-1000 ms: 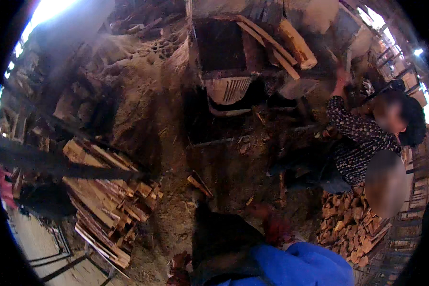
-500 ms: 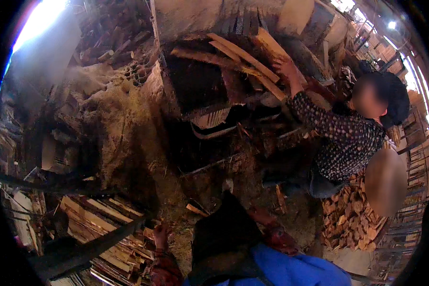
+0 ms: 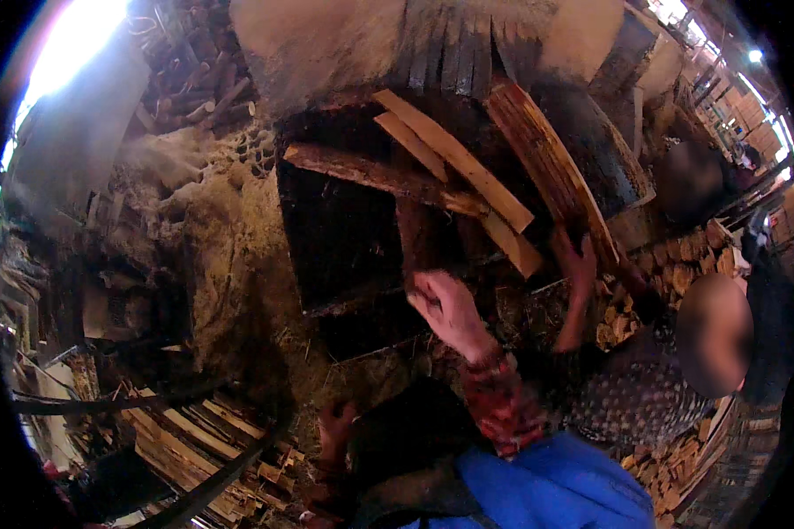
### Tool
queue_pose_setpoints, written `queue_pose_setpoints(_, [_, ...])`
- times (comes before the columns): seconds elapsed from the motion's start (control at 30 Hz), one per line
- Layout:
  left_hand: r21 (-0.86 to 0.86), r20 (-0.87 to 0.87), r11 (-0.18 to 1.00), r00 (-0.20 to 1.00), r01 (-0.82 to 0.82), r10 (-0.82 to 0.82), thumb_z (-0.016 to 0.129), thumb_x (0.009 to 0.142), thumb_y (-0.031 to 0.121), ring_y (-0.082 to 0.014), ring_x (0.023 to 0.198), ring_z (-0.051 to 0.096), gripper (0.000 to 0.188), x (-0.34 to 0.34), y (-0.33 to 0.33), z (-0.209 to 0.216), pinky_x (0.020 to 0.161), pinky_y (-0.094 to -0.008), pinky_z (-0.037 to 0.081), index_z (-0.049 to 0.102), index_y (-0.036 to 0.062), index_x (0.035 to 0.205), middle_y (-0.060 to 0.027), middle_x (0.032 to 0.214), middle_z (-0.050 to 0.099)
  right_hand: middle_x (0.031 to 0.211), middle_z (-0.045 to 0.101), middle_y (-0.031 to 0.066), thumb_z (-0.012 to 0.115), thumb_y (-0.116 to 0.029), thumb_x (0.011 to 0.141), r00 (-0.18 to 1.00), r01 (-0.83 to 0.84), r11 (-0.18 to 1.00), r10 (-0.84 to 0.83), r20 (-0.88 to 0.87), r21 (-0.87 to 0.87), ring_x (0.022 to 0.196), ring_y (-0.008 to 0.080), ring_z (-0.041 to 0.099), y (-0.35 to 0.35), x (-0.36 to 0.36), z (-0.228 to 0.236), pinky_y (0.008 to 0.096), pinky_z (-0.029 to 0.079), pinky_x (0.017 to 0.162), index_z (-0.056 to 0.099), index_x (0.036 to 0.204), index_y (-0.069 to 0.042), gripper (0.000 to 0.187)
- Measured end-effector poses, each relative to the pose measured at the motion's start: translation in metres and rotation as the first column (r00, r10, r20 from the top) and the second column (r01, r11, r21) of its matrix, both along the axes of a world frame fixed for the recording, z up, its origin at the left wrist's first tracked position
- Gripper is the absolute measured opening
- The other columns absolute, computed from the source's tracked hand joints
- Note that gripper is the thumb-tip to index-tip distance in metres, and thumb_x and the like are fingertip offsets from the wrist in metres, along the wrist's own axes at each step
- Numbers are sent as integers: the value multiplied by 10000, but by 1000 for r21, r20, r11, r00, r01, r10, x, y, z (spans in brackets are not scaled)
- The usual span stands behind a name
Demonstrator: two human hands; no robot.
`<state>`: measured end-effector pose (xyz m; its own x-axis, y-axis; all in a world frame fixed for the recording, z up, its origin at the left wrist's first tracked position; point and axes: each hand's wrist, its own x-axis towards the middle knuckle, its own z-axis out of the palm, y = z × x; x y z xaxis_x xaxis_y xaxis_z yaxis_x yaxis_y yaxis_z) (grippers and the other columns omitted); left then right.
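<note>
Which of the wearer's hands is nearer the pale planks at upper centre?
Right. The right hand is below the pale planks in view, apart; the left hand is lower, farther left.

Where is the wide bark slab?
Head view, upper right of centre: the slab lies right of the pale boards, its lower end at a co-worker's hand.

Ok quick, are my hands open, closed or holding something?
Left hand: too dim to tell; nothing visibly held.
Right hand: partly curled, nothing visibly held; whether open or closed is unclear.
</note>
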<state>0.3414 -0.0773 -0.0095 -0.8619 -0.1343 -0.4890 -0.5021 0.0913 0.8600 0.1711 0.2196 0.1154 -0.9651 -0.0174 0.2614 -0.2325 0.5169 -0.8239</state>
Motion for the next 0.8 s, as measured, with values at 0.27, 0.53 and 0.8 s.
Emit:
queue_pose_setpoints(0.27, [231,145,972,989,-54,21,677,845,192,-167,806,615,351,-27,40,25,697,-316,515,596,-27,1106,-96,935,653,1209,494,202,691,-257,786,979,93,792,38,-200,603,1174,404,449,46,-177,-56,533,383,962,467,1297,-59,592])
queue_pose_setpoints(0.53, [178,166,984,985,17,-47,678,850,226,-185,861,611,332,-70,31,22,708,-319,504,603,-20,1060,-98,988,648,1305,401,213,683,-389,774,989,-124,674,27,143,728,1202,452,383,39,-208,-34,573,320,1011,402,1371,-93,723])
queue_pose_setpoints(0.8, [122,-74,987,992,106,-98,685,858,182,-138,879,595,267,-119,6,33,731,-289,485,604,38,1068,-51,933,635,1098,501,205,735,-258,711,998,54,900,-57,-6,433,1050,387,493,6,-147,25,460,448,871,493,1250,4,646])
